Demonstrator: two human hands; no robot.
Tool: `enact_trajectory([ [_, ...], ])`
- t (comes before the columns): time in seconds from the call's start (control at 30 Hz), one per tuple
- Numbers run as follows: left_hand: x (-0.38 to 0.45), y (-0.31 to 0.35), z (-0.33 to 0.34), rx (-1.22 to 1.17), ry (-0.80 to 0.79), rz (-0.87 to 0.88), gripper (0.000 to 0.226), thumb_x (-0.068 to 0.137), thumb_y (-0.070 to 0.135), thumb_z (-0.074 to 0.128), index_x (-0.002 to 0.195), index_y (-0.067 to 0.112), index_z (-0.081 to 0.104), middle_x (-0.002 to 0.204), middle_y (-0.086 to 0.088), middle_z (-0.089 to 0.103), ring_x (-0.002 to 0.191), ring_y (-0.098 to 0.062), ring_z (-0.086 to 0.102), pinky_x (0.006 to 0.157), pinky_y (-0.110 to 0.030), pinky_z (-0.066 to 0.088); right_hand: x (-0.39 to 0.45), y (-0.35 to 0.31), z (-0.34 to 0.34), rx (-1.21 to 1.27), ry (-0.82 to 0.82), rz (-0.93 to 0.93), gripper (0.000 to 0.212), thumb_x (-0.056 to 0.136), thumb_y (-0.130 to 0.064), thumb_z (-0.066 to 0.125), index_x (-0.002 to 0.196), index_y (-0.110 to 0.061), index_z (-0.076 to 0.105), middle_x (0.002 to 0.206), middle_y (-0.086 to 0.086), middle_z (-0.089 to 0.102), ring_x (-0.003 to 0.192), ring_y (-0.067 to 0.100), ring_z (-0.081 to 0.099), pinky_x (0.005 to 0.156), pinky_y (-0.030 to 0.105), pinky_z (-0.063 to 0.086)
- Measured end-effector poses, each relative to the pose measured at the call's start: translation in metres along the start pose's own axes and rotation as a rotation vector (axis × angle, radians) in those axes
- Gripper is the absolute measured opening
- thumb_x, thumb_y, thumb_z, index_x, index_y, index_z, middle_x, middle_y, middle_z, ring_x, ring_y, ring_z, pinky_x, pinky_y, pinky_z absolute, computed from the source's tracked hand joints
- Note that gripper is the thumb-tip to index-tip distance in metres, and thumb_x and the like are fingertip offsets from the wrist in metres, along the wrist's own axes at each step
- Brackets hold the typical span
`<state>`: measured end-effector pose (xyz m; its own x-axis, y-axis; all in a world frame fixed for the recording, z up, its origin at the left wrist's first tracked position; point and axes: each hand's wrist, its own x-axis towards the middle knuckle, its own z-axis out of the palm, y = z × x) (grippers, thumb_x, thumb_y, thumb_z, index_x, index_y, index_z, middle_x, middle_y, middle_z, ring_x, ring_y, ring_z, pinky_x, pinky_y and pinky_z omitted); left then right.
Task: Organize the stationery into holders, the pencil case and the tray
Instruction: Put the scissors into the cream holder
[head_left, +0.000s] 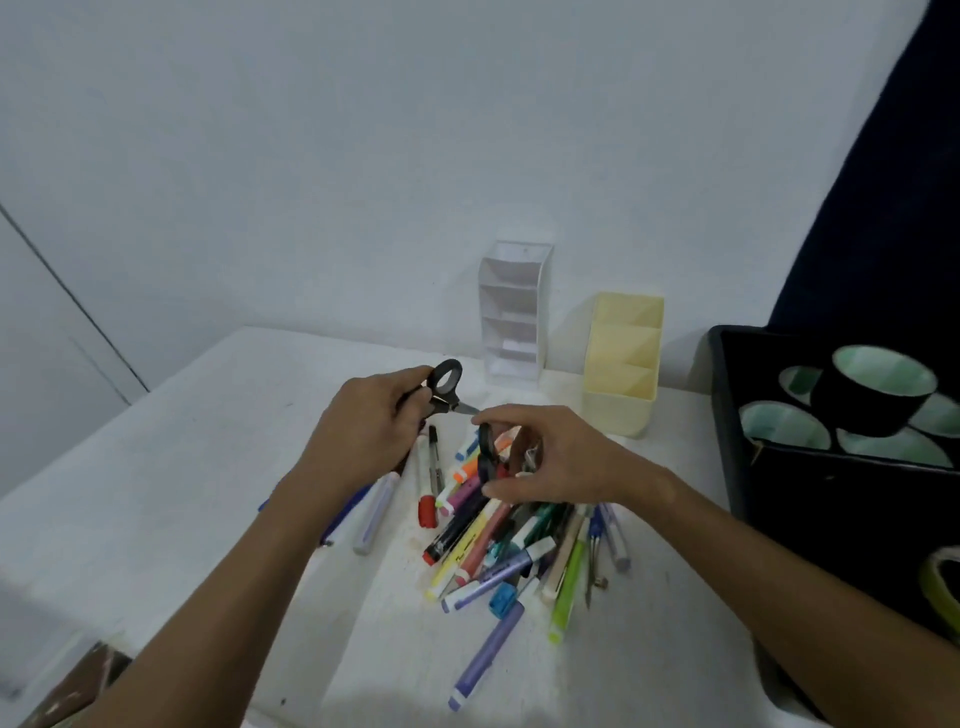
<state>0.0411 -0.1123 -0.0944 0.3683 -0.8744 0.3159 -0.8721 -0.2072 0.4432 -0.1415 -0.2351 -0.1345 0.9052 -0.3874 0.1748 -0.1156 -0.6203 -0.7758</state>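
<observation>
Barely begun: both holders (621, 364) at twelve o'clock empty, pens (498, 540) heaped, left hand (363, 426) gripping scissors (445, 387), right hand (550, 457) pinching another pair (487, 452).

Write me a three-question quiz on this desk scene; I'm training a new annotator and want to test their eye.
1. True or false: the left hand holds black scissors.
2. Which holder stands nearer the black tray: A) white holder B) yellow holder?
3. Fill in: the right hand reaches into the pile of ____.

Key: 1 true; 2 B; 3 pens and markers.
</observation>
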Motion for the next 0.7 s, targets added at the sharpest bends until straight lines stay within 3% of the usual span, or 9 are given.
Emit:
enact_trajectory([
  [0.07, 0.012, 0.019, -0.011, -0.044, 0.047, 0.0, 0.023, 0.096, 0.021, 0.047, 0.107, 0.027, 0.068, 0.065, 0.0, 0.065, 0.06, -0.017, 0.06, 0.064, -0.036, 0.049, 0.001, -0.003, -0.022, 0.054, 0.134, 0.03, 0.058, 0.07, -0.028, 0.084, 0.123, -0.027, 0.06, 0.107, -0.008, 0.066, 0.076, 0.014, 0.068, 0.064, 0.016, 0.052],
  [0.17, 0.036, 0.05, -0.026, -0.124, 0.116, 0.051, 0.021, 0.096, 0.021, 0.049, 0.106, 0.023, 0.068, 0.073, -0.007, 0.069, 0.071, -0.028, 0.066, 0.072, -0.044, 0.053, 0.0, -0.009, -0.062, 0.156, 0.352, 0.077, 0.055, 0.071, -0.022, 0.084, 0.12, -0.025, 0.06, 0.104, -0.008, 0.067, 0.078, 0.014, 0.069, 0.064, 0.014, 0.049],
  [0.37, 0.097, 0.106, -0.033, -0.117, 0.139, 0.221, 0.022, 0.097, 0.023, 0.045, 0.102, 0.02, 0.066, 0.075, -0.004, 0.069, 0.069, -0.024, 0.065, 0.07, -0.043, 0.053, -0.01, -0.007, -0.144, 0.252, 0.745, 0.142, 0.051, 0.066, -0.023, 0.087, 0.108, -0.014, 0.059, 0.097, 0.003, 0.071, 0.078, 0.022, 0.071, 0.074, 0.032, 0.058],
  [0.57, 0.164, 0.148, -0.001, -0.05, 0.037, 0.258, 0.025, 0.093, 0.018, 0.041, 0.084, 0.012, 0.063, 0.059, 0.004, 0.051, 0.061, -0.022, 0.049, 0.057, -0.033, 0.042, 0.006, 0.027, -0.184, 0.233, 0.897, 0.28, 0.055, 0.066, -0.043, 0.082, 0.113, -0.031, 0.057, 0.103, 0.001, 0.07, 0.091, 0.016, 0.07, 0.093, 0.038, 0.053],
  [0.7, 0.196, 0.158, 0.022, -0.046, -0.109, 0.231, 0.026, 0.09, 0.014, 0.041, 0.087, 0.003, 0.065, 0.076, -0.011, 0.065, 0.07, -0.03, 0.063, 0.068, -0.042, 0.053, 0.026, 0.053, -0.184, 0.241, 0.94, 0.322, 0.047, 0.065, -0.044, 0.082, 0.103, -0.027, 0.061, 0.096, 0.004, 0.071, 0.089, 0.019, 0.07, 0.089, 0.041, 0.056],
])
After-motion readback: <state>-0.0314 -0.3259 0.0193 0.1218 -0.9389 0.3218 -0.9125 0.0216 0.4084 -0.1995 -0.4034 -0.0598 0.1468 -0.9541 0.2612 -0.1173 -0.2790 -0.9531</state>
